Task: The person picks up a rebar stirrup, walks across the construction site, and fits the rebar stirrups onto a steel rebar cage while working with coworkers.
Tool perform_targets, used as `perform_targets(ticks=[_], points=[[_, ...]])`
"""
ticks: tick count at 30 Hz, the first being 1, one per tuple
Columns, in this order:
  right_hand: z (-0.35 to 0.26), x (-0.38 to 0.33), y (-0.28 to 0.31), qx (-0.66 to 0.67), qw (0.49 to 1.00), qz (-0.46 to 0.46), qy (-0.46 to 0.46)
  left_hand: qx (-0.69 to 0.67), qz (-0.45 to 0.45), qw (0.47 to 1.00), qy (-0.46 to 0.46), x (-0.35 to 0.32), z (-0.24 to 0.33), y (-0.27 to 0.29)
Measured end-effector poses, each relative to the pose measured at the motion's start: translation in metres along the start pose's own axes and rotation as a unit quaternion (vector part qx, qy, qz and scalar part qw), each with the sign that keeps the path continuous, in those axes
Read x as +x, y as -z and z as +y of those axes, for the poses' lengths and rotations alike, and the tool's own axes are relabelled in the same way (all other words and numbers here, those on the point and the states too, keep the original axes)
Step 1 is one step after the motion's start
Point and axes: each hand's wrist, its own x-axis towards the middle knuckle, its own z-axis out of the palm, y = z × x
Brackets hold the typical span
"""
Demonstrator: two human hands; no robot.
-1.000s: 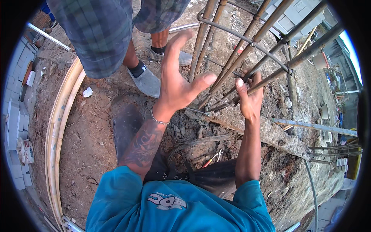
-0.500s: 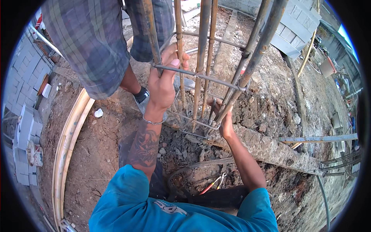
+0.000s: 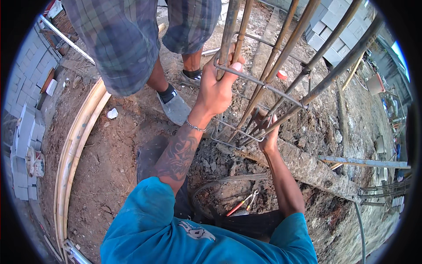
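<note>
A cage of rusty steel rebar (image 3: 292, 42) leans up to the right in front of me, its long bars joined by square wire stirrups (image 3: 283, 95). My left hand (image 3: 216, 91) is closed round the left bars, right at a stirrup's corner, thumb over the top. Lower down, my right hand (image 3: 269, 134) grips the bars near the cage's foot; its fingers are partly hidden behind them. A smaller-looking bottom stirrup (image 3: 223, 142) rests close to the dirt. Red-handled pincers (image 3: 236, 207) lie on the ground below my right hand.
Another person (image 3: 125, 48) in plaid shorts stands close at the upper left. Long curved-looking pipes or poles (image 3: 72, 154) lie at left. A concrete beam (image 3: 307, 165) crosses the dirt, with a metal bar (image 3: 365, 162) beyond. Grey blocks (image 3: 26, 145) are stacked at left.
The cage's top has tilted to the right, and my left hand has moved right with it. My right hand has shifted slightly right and down, still on the lower bars.
</note>
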Motion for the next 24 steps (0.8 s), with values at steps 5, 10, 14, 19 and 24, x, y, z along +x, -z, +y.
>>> perform_targets(ticks=[5,10,14,19,24], points=[[0.021,0.002,0.004,0.022,0.996,0.061,0.067,-0.051,0.038,0.997,-0.036,-0.002,-0.009,-0.007],[0.019,0.005,-0.009,-0.006,0.988,0.147,0.036,-0.06,0.047,0.997,-0.018,-0.002,-0.003,-0.008],[0.017,0.006,-0.01,0.002,0.99,0.138,0.034,-0.006,0.025,0.999,-0.03,0.002,-0.007,-0.008],[0.024,0.005,-0.003,-0.06,0.982,0.177,0.011,-0.027,0.039,0.998,-0.033,-0.005,-0.016,-0.01],[0.029,0.001,-0.01,-0.07,0.98,0.184,0.04,0.05,0.005,0.999,-0.021,-0.005,-0.019,0.0]])
